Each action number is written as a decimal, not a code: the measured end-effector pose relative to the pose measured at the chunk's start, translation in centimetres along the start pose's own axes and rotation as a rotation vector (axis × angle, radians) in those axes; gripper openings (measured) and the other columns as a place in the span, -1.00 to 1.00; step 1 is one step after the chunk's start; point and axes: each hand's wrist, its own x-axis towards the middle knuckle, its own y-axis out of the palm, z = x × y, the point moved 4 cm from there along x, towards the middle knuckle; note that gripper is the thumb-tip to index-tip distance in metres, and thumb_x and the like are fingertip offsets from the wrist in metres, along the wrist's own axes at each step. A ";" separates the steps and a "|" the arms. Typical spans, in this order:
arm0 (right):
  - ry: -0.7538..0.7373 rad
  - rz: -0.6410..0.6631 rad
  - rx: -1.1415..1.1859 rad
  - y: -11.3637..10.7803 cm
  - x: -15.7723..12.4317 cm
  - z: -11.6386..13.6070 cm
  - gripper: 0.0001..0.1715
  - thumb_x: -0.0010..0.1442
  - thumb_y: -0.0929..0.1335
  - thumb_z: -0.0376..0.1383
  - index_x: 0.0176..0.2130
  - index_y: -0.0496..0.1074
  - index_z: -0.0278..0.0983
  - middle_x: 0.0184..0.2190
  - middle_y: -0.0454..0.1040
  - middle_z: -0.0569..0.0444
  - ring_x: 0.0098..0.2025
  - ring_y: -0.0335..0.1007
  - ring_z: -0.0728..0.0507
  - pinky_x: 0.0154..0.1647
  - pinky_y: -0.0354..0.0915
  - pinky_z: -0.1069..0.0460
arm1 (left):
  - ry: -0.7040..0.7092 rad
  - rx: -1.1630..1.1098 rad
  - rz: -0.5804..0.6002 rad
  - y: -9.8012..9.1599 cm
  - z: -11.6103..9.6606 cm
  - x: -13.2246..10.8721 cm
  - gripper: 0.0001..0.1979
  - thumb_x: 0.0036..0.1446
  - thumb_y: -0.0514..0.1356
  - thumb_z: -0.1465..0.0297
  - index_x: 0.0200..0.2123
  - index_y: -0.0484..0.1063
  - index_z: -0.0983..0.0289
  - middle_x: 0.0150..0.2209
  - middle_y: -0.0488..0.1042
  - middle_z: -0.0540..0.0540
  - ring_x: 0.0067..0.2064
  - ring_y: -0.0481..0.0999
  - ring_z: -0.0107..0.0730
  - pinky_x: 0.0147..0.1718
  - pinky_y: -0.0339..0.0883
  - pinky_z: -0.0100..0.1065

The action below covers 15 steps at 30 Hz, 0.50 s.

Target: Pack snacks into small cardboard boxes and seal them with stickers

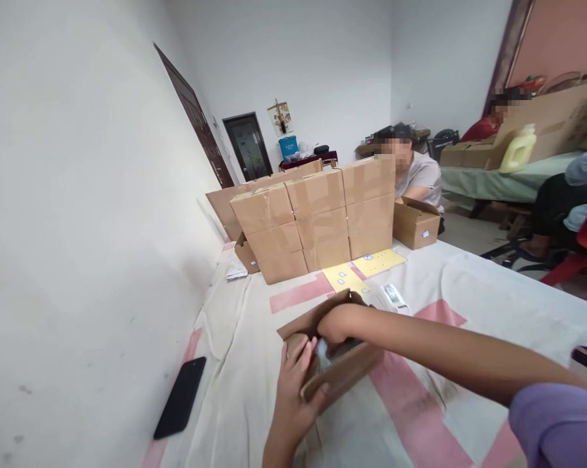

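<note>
An open cardboard box (349,377) sits on the cloth-covered table in front of me. My left hand (297,383) grips its left end, fingers laid over the end flap and thumb on the near side. My right hand (342,323) reaches down into the box from the right, and its fingers are hidden inside. Between the hands, a pale bluish, shiny item (322,354) shows in the box, too blurred to name. Just beyond the box lies a small white packet with a dark printed picture (393,296).
Stacked taped cartons (317,221) form a wall across the table. Yellow sheets (379,262) lie before them, and another open carton (417,224) stands right. A black phone (180,398) rests near the left wall. A person (422,170) sits behind the cartons; others are farther right.
</note>
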 end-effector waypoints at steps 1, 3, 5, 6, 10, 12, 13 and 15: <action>-0.009 0.090 -0.008 -0.9 -1.5 0.2 -0.62 0.01 0.50 -0.11 -0.65 0.40 -0.22 -0.71 0.36 0.17 -0.65 0.33 -0.07 -0.48 0.36 0.00 | -0.005 -0.050 0.005 0.0 -0.1 0.0 -0.24 0.32 0.16 0.21 0.47 -0.13 0.05 0.34 0.32 0.21 0.42 0.16 0.02 0.36 -0.18 0.41; -0.054 0.244 -0.004 -2.3 -5.8 0.4 -0.78 0.11 0.44 -0.16 -0.49 0.47 -0.21 -0.55 0.49 0.12 -0.53 0.41 -0.11 -0.39 0.38 -0.02 | -0.027 -0.175 0.015 -0.2 -0.4 0.0 -0.31 0.33 0.12 0.10 0.44 -0.02 0.03 0.35 0.30 0.18 0.44 0.11 0.03 0.37 -0.14 0.37; -0.064 -0.108 0.144 -4.4 -10.3 -0.3 -0.81 0.30 0.31 -0.17 -0.27 0.48 -0.18 -0.34 0.55 0.06 -0.31 0.49 -0.15 -0.21 0.42 -0.05 | -0.069 -0.299 0.011 -0.3 -0.7 0.0 -0.36 0.35 0.04 0.03 0.42 0.08 0.04 0.39 0.24 0.18 0.45 0.08 0.04 0.36 0.01 0.28; -0.037 -0.339 0.222 -5.1 -12.6 -1.2 -0.81 0.35 0.27 -0.18 -0.20 0.45 -0.17 -0.26 0.54 0.03 -0.21 0.50 -0.18 -0.12 0.42 -0.08 | -0.092 -0.345 0.003 -0.3 -0.7 0.0 -0.38 0.36 0.00 0.02 0.40 0.12 0.05 0.40 0.20 0.18 0.45 0.08 0.04 0.35 0.08 0.23; -0.013 -0.899 0.367 -2.7 -17.7 -5.4 -0.70 0.33 0.30 -0.17 0.04 0.32 -0.15 0.08 0.40 -0.13 0.19 0.33 -0.30 0.20 0.31 -0.23 | -0.162 -0.439 -0.032 -0.3 -0.3 0.6 -0.38 0.38 -0.06 -0.01 0.37 0.21 0.13 0.42 0.15 0.23 0.41 0.19 0.01 0.32 0.16 0.12; -0.010 -0.878 0.510 0.3 -17.5 -7.1 -0.45 0.31 0.34 -0.14 0.22 0.19 -0.13 0.28 0.21 -0.16 0.35 0.16 -0.31 0.26 0.28 -0.23 | -0.208 -0.491 -0.047 -0.1 0.2 0.9 -0.37 0.37 -0.06 -0.03 0.34 0.26 0.16 0.40 0.20 0.26 0.36 0.28 0.01 0.29 0.21 0.11; 0.004 -0.857 0.592 1.8 -17.1 -7.8 -0.40 0.31 0.34 -0.13 0.26 0.15 -0.12 0.29 0.21 -0.16 0.35 0.17 -0.29 0.26 0.29 -0.22 | -0.229 -0.518 -0.060 0.1 0.5 1.0 -0.36 0.36 -0.06 -0.05 0.32 0.29 0.17 0.38 0.23 0.27 0.34 0.31 0.02 0.28 0.23 0.10; 0.046 -0.826 0.670 4.0 -16.6 -8.7 -0.41 0.31 0.36 -0.10 0.25 0.20 -0.13 0.24 0.31 -0.13 0.31 0.25 -0.28 0.27 0.28 -0.21 | -0.270 -0.564 -0.119 0.4 0.8 0.9 -0.34 0.33 -0.04 -0.10 0.25 0.40 0.18 0.35 0.27 0.28 0.31 0.35 0.06 0.26 0.26 0.10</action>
